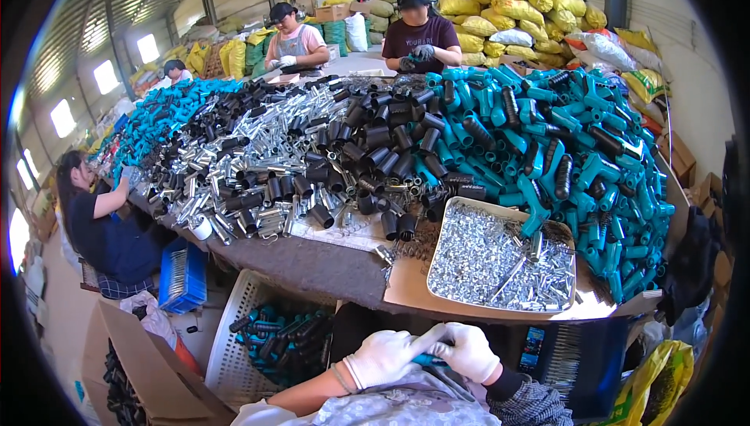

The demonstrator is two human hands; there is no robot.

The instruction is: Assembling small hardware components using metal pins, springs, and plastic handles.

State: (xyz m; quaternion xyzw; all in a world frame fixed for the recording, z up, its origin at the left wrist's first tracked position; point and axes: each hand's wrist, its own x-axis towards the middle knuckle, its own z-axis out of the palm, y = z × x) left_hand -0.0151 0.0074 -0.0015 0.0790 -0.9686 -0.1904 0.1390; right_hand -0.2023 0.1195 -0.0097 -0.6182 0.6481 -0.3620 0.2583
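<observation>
Both my hands wear white gloves and meet in front of my lap, just below the table edge. My left hand [383, 360] has its fingers closed and reaching to the right. My right hand [469, 351] is curled against it, fingers bent. Between them a teal plastic handle [427, 360] shows only as a small strip; the gloves hide the remainder. Nearest to my hands on the table is a shallow tray [434, 279] full of small silvery metal parts, with a teal pistol-shaped handle [533, 206] lying over its far edge.
Heaps of teal handles [617, 168], black sleeves [379, 137] and metal tubes [250, 145] cover the table. A white basket [226, 340] of handles, an open cardboard box [148, 356] and a blue crate [609, 360] flank me. Several people work around the table.
</observation>
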